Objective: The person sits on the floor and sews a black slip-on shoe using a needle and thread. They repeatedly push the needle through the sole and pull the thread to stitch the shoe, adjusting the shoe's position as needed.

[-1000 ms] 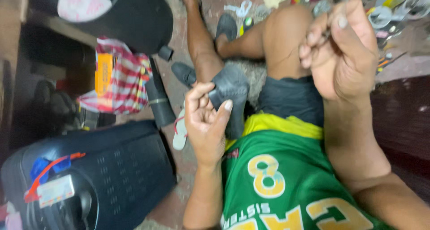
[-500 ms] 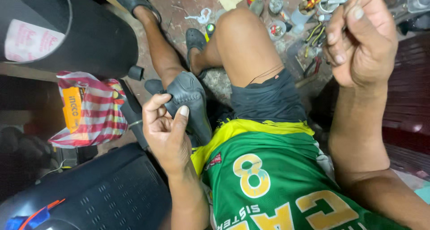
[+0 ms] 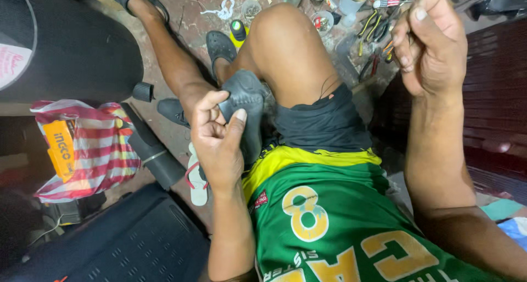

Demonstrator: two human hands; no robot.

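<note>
The left hand [image 3: 217, 139] is low beside the raised knee [image 3: 285, 46], palm up, fingers curled and thumb pressed in a closed grip. The right hand [image 3: 431, 46] is lifted on the knee's other side, forearm upright, fingers pinched together near the thumb.

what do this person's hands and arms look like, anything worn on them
Both arms are bare from the hands up as far as the picture shows: no sleeves, gloves, watch or rings visible. The left hand and right hand have short nails on the fingers. The only clothing nearby is a green sleeveless jersey with yellow trim.
</note>
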